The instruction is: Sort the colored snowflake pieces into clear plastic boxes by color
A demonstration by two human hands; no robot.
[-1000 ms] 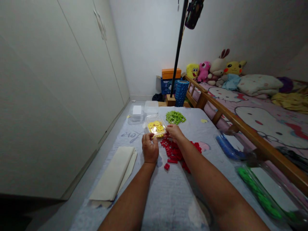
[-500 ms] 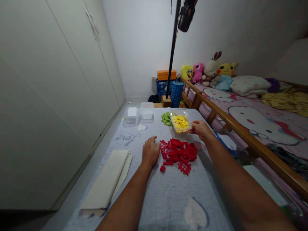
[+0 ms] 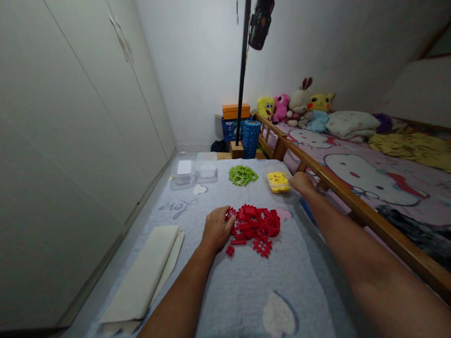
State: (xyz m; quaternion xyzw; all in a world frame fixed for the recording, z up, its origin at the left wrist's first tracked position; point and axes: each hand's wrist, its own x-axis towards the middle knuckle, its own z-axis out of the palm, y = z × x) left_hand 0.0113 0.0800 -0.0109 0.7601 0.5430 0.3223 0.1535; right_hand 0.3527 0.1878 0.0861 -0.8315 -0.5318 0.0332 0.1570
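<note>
A clear plastic container (image 3: 269,170) with yellow plastic pieces (image 3: 278,181) inside is at the far right of the table, and my right hand (image 3: 299,182) grips its right side. The fingers on that hand are partly hidden. My left hand (image 3: 216,227) rests at the left edge of a heap of red plastic building pieces (image 3: 255,220), thumb and fingers apart and touching the nearest ones. A small red block (image 3: 230,250) and a red lattice piece (image 3: 262,246) lie at the near side of the heap. Farther back is a pile of green pieces (image 3: 243,175).
Two clear plastic containers (image 3: 206,173) (image 3: 183,178) stand at the table's far left. Folded cream sheets (image 3: 144,272) lie at the near left. A wooden bed rail (image 3: 338,188) runs along the right side; a black pole (image 3: 241,80) rises behind the table.
My right hand has carried the container of yellow pieces to the right and lowered it, uncovering the green pile. My left hand has shifted slightly nearer, against the red pieces.
</note>
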